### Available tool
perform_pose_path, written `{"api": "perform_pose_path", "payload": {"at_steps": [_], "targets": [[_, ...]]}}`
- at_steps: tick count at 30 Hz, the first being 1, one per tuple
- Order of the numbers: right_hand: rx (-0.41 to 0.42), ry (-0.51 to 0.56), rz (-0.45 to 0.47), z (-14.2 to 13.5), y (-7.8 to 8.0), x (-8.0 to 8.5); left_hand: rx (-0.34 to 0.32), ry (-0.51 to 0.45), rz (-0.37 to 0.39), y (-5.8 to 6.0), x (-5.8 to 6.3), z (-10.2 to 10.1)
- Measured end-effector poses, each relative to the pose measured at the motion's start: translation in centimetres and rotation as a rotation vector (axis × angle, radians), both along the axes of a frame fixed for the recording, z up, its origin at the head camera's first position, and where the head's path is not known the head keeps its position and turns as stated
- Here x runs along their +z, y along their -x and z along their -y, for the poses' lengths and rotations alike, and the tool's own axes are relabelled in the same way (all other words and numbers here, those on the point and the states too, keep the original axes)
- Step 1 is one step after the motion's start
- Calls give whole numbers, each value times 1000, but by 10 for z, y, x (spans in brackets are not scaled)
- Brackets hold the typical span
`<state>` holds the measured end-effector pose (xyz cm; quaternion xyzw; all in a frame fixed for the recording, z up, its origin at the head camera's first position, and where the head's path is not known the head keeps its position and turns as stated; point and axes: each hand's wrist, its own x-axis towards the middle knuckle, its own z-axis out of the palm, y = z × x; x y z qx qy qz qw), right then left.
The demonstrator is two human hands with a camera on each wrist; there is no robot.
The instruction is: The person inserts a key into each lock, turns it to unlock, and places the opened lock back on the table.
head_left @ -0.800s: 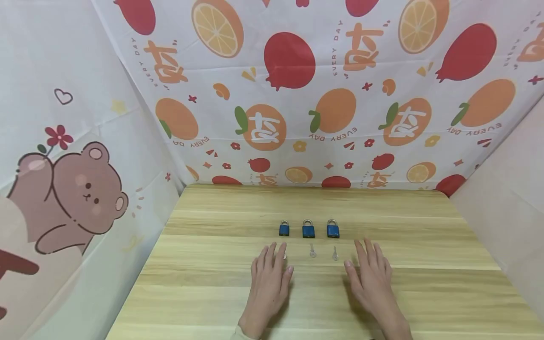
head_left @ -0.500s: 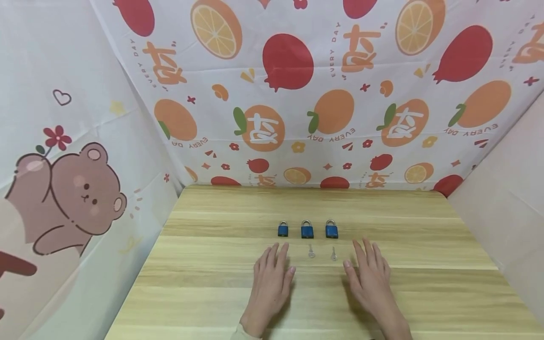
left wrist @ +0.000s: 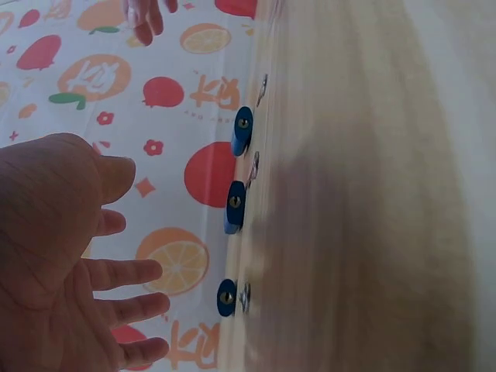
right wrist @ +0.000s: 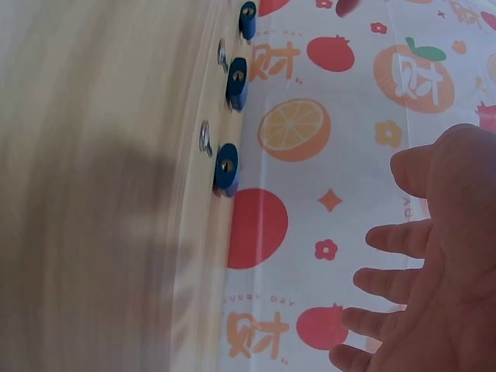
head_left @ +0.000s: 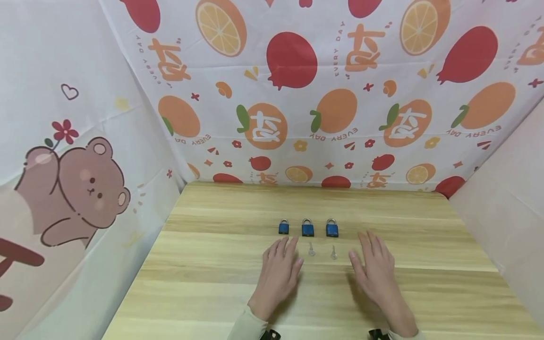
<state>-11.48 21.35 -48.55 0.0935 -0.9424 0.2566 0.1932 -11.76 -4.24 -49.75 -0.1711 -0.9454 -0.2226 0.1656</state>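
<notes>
Three blue padlocks stand in a row on the wooden table: a smaller left padlock [head_left: 283,227], a middle padlock [head_left: 308,228] and a right padlock [head_left: 332,228], shackles away from me. Nearer to me lie a middle key [head_left: 311,250] and a right key [head_left: 334,253]. In the left wrist view a third key [left wrist: 246,297] lies before the small padlock; my left hand hides it in the head view. My left hand [head_left: 278,271] hovers over the table with spread fingers, holding nothing. To the right of the keys, my right hand [head_left: 376,269] also hovers, fingers extended and holding nothing.
A white cloth [head_left: 293,99] printed with fruit hangs behind the table's far edge. Another cloth with a bear print [head_left: 89,184] covers the left side, and a pale cloth [head_left: 505,203] the right. The wooden tabletop [head_left: 204,264] extends to both sides of the hands.
My left hand has shifted right and a little forward, covering the left key in the head view. My right hand has moved slightly forward and right. Padlocks and visible keys stay put.
</notes>
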Motion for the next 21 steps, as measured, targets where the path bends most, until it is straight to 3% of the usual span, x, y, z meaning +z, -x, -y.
{"api": "perform_pose_path", "payload": {"at_steps": [6, 11, 15, 21], "targets": [[-14, -22, 10, -12, 9, 6, -29, 41, -42, 10, 4, -7], [-16, -38, 30, -24, 15, 14, -47, 39, 8, 14, 9, -15], [-29, -29, -14, -36, 21, 19, -67, 46, 41, 19, 13, -25], [-48, -30, -47, -55, 28, 20, -81, 109, 35, 26, 16, -39]]}}
